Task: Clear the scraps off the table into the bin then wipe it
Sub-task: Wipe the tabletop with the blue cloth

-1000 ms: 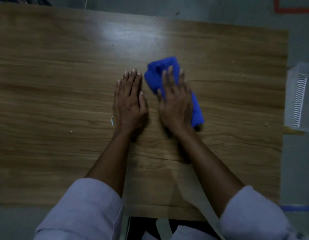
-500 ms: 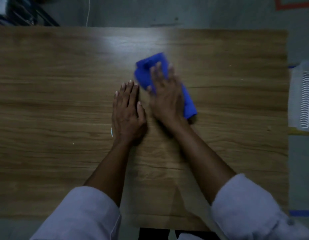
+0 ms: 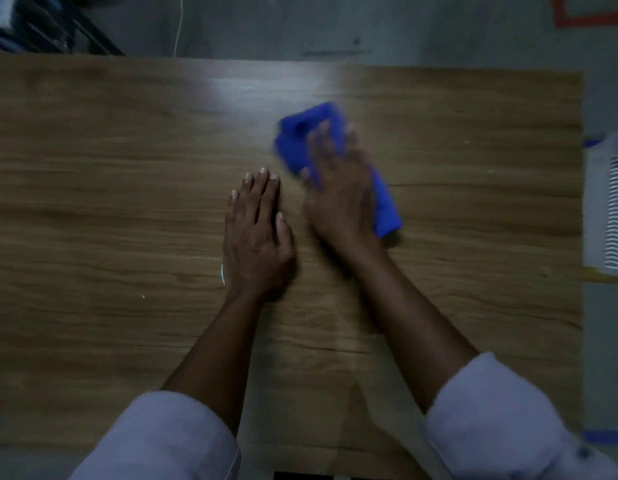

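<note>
Two hands rest on a wooden desk (image 3: 93, 209), seen from above. The left hand (image 3: 257, 237) lies flat near the middle of the desk, palm down, fingers straight and together, holding nothing. A thin white sliver (image 3: 223, 274) shows at that hand's outer edge near the wrist; what it is cannot be told. The right hand (image 3: 338, 202) is just beside the left without touching it, pressing flat on a bunched blue cloth (image 3: 297, 140). Its fingers stretch out over the cloth rather than curl round it, and the hand is blurred. The cloth sits on the desk right of centre, showing beyond the fingertips and along the hand's right side. Both forearms are bare below pale sleeves (image 3: 169, 441). A white slotted bin (image 3: 605, 202) stands just past the desk's right edge. One tiny pale speck (image 3: 143, 296) lies on the desk, left of the left hand.
</note>
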Demonstrator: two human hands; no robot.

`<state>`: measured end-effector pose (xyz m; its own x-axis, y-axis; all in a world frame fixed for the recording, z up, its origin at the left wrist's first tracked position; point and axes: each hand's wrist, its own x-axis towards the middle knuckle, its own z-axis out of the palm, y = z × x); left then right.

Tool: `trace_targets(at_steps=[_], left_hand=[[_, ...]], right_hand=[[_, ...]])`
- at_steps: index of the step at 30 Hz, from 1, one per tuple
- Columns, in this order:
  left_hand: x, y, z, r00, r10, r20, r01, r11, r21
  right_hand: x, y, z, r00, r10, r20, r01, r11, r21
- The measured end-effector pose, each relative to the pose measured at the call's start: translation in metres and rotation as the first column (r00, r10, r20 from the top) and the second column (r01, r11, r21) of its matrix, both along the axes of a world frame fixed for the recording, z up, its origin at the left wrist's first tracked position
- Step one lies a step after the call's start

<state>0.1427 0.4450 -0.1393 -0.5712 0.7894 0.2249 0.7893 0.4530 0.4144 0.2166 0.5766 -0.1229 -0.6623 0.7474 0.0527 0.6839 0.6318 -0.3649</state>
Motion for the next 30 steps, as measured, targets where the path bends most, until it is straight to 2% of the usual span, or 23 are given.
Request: trace_targets(at_steps=[1,2,3,5,7,9,11,12,14,15,16,17,18,21,24,25,27,29,30], left_hand=[[-0.001,0.000,-0.001,1.000,0.001,-0.002,-0.001,1.000,0.007],[-0.001,0.000,-0.001,1.000,0.003,-0.003,-0.003,1.000,0.010],[-0.001,0.000,-0.001,1.000,0.004,-0.001,-0.004,1.000,0.007],[0.000,0.001,0.001,1.000,0.003,0.005,-0.003,1.000,0.001],[0.000,0.002,0.003,1.000,0.002,0.002,-0.002,1.000,0.000],[0.000,0.002,0.004,1.000,-0.002,0.002,0.002,1.000,-0.028],[-0.001,0.002,0.004,1.000,-0.005,-0.008,0.005,0.996,-0.086],[0.000,0.002,0.005,1.000,-0.006,-0.019,0.003,0.994,-0.112],[0.001,0.003,0.005,0.999,-0.009,-0.038,0.004,0.991,-0.131],[0.001,0.003,0.005,0.999,-0.008,-0.041,0.003,0.991,-0.136],[0.001,0.003,0.005,0.999,-0.006,-0.040,0.000,0.990,-0.142],[0.001,0.003,0.005,0.999,-0.002,-0.037,-0.004,0.989,-0.148],[0.001,0.004,0.004,0.999,0.001,-0.035,-0.006,0.988,-0.155],[0.001,0.004,0.003,0.999,0.005,-0.038,-0.011,0.987,-0.158],[0.000,0.004,0.002,0.999,0.010,-0.037,-0.015,0.987,-0.158],[-0.001,0.004,0.001,0.999,0.012,-0.036,-0.018,0.987,-0.160],[-0.001,0.004,0.002,0.999,0.008,-0.034,-0.013,0.988,-0.153],[-0.001,0.003,0.003,1.000,0.004,-0.028,-0.008,0.990,-0.141],[-0.001,0.002,0.004,1.000,0.007,-0.022,-0.010,0.991,-0.136]], right_hand=[[0.003,-0.010,-0.004,0.983,0.182,0.006,-0.182,0.983,0.034],[0.013,-0.008,-0.008,0.957,0.290,0.009,-0.290,0.955,0.062],[0.026,0.006,-0.012,0.950,0.311,-0.010,-0.309,0.949,0.065],[0.050,0.046,-0.015,0.988,0.147,-0.043,-0.145,0.988,0.056],[0.054,0.085,-0.011,0.994,-0.108,0.004,0.107,0.992,0.070],[0.029,0.102,-0.001,0.940,-0.339,0.045,0.337,0.940,0.044],[-0.011,0.089,0.007,0.899,-0.434,0.054,0.436,0.900,-0.017],[-0.028,0.075,0.009,0.925,-0.377,0.038,0.379,0.924,-0.045],[-0.045,0.045,0.006,0.996,-0.081,-0.041,0.079,0.995,-0.063],[-0.040,0.034,0.001,0.993,0.101,-0.057,-0.103,0.994,-0.040],[-0.026,0.030,-0.004,0.974,0.216,-0.065,-0.217,0.976,0.000],[-0.009,0.036,-0.010,0.967,0.242,-0.082,-0.242,0.970,0.013],[0.010,0.049,-0.014,0.977,0.189,-0.100,-0.190,0.982,0.007],[0.043,0.099,-0.015,0.989,-0.120,-0.087,0.124,0.992,0.040],[0.006,0.123,-0.003,0.916,-0.401,-0.032,0.401,0.916,0.006],[-0.013,0.122,0.000,0.900,-0.435,-0.010,0.435,0.900,-0.023],[-0.044,0.109,0.004,0.954,-0.298,-0.025,0.295,0.951,-0.086],[-0.048,0.094,0.011,0.989,-0.039,-0.144,0.016,0.987,-0.160],[-0.038,0.092,0.016,0.974,0.004,-0.225,-0.047,0.981,-0.186]])
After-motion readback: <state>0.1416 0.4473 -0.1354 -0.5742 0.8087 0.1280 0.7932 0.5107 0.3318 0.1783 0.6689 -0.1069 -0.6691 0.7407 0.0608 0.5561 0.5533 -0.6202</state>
